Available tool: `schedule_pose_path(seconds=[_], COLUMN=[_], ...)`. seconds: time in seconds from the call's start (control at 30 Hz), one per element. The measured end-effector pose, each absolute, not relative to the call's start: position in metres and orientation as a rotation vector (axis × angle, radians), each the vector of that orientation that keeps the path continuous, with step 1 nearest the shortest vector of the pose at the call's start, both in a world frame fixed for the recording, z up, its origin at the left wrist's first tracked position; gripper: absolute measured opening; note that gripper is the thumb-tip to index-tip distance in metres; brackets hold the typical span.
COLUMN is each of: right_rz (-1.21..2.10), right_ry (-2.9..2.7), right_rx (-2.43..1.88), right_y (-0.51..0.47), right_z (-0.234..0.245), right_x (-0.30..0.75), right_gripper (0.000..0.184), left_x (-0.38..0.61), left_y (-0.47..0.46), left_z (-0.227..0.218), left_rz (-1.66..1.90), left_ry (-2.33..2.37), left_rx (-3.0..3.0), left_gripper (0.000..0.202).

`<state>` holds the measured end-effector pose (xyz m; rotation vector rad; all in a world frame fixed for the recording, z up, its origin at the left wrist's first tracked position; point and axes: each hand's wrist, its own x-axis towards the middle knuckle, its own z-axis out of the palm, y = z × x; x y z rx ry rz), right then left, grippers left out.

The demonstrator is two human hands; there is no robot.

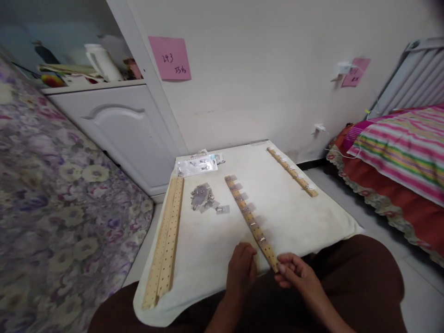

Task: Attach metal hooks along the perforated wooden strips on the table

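A narrow wooden strip with rows of holes [247, 215] lies slanted across the white-covered table [204, 245]. Small clear cards with metal pieces are set along most of its length, while the near end shows bare holes. My right hand [294, 273] pinches that near end between thumb and fingers. Just left of the strip, my left hand [242, 268] rests with its fingers curled closed; whatever is inside them is hidden. Farther up the table lies a pile of small clear cards with metal bits [201, 196], and a single clear card [222, 209] lies beside it.
Bare perforated wooden strips [169, 236] lie along the table's left edge. Flat clear packets [196, 165] lie at the back left. Another wooden strip with white cards [291, 170] is at the right. A bed [409, 152] stands right, a floral curtain [79, 208] left.
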<state>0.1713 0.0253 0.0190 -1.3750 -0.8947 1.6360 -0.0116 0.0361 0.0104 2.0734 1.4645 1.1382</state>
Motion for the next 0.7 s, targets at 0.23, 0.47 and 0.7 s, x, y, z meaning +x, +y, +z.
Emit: schedule_pose_path(seconds=[0.23, 0.47, 0.7], right_rz=[1.704, 1.824, 1.862], right_ry=[-0.778, -0.758, -0.855], right_rx=[-1.348, -1.279, -1.151], right_y=[0.026, 0.036, 0.041], right_z=[0.023, 0.034, 0.031], right_x=[0.17, 0.166, 0.162], right_gripper=[0.043, 0.039, 0.035], left_x=[-0.013, -0.014, -0.016], left_y=[0.035, 0.034, 0.036], left_z=[0.013, 0.01, 0.007], left_rz=[1.143, 1.124, 1.137], left_ry=[1.439, 1.431, 1.448], left_rx=[2.065, 2.069, 2.108], left_gripper=[0.031, 0.031, 0.03])
